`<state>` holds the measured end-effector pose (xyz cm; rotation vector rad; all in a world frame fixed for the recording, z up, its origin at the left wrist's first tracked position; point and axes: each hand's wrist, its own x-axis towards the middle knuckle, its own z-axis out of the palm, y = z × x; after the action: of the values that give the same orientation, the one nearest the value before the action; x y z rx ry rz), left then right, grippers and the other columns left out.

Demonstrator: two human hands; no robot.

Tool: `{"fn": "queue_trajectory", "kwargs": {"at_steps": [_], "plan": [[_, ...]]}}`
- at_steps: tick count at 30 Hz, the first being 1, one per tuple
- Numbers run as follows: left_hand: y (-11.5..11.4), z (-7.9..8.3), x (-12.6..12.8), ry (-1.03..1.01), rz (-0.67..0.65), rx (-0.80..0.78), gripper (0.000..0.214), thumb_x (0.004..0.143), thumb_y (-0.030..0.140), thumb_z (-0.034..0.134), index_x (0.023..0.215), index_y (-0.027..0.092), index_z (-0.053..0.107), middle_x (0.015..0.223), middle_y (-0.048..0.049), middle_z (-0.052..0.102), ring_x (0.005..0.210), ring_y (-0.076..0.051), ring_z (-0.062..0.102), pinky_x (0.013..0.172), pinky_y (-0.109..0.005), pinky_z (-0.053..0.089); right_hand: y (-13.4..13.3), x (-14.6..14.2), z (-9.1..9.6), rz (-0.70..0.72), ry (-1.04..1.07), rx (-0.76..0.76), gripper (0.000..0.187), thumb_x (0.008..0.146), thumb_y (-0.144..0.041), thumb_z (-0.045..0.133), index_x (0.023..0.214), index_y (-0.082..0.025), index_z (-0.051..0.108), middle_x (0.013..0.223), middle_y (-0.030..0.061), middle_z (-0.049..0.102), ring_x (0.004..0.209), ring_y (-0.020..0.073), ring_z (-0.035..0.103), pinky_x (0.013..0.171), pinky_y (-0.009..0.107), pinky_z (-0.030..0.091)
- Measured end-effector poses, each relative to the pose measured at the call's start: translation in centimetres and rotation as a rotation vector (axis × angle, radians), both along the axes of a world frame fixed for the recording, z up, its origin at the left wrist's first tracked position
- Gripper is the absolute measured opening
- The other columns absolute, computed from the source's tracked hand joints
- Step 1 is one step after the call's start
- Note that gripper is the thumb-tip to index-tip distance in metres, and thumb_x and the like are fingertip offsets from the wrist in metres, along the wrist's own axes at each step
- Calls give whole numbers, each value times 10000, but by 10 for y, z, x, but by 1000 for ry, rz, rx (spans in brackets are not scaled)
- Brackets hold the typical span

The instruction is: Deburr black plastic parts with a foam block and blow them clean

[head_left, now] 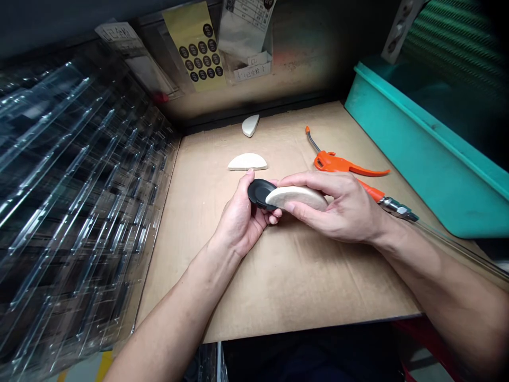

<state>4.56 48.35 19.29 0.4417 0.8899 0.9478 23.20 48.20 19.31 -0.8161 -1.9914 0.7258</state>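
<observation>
My left hand (242, 217) grips a small round black part (260, 192) with a dished face, thumb at its rim and fingers beneath. In my right hand (342, 207) is a half-round white pad (298, 197), pinched between thumb and fingers. The pad's left tip overlaps the black part's right side and appears to touch it. Just beyond my hands lies another half-round white pad (247, 162) on the cardboard. Farther back there is a smaller white piece (250, 126). An orange air blow gun (334, 162) lies behind my right hand, partly covered by it.
Stacked clear plastic trays (79, 212) rise along the left. A teal bin (421, 154) stands at the right, with the blow gun's hose running beside it. Yellow sticker sheet (194, 48) and paper labels hang on the back wall. Cardboard (302, 286) covers the work surface.
</observation>
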Motion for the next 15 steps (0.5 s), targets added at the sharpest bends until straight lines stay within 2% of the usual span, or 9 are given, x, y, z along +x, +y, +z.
{"fn": "queue_trajectory", "kwargs": {"at_steps": [2, 3, 7, 9, 15], "plan": [[0, 0, 0, 0, -2, 0, 493, 1054, 510, 397, 898, 129, 669, 640, -44, 633, 466, -141, 604, 406, -223, 448, 1, 1, 0, 30, 2, -55, 323, 887, -201, 667, 1203, -213, 728, 1099, 13, 769, 895, 192, 734, 760, 297, 593], [0, 0, 0, 5, 2, -3, 488, 1055, 506, 398, 902, 129, 668, 647, -44, 636, 466, -142, 606, 402, -222, 443, 3, 2, -1, -4, -24, -36, 320, 891, -215, 661, 1203, -213, 731, 1104, 17, 769, 901, 198, 736, 775, 306, 595], [1, 4, 1, 38, 42, -53, 490, 1073, 476, 356, 962, 110, 663, 699, -55, 661, 464, -137, 614, 397, -220, 429, 10, 5, -8, -325, -149, 173, 292, 900, -298, 644, 1157, -203, 746, 1089, 56, 770, 933, 266, 738, 838, 392, 593], [1, 6, 1, 42, 55, -73, 505, 1079, 471, 337, 990, 97, 664, 718, -61, 669, 461, -131, 610, 401, -219, 430, 12, 6, -10, -423, -162, 203, 302, 893, -325, 653, 1153, -201, 745, 1068, 63, 772, 911, 282, 741, 820, 404, 596], [2, 6, 1, 12, 59, -89, 546, 1090, 475, 287, 995, 83, 656, 731, -71, 676, 465, -123, 607, 418, -214, 441, 11, 6, -10, -433, -162, 219, 330, 901, -359, 670, 1180, -195, 733, 1049, 65, 770, 872, 275, 738, 787, 385, 591]]}}
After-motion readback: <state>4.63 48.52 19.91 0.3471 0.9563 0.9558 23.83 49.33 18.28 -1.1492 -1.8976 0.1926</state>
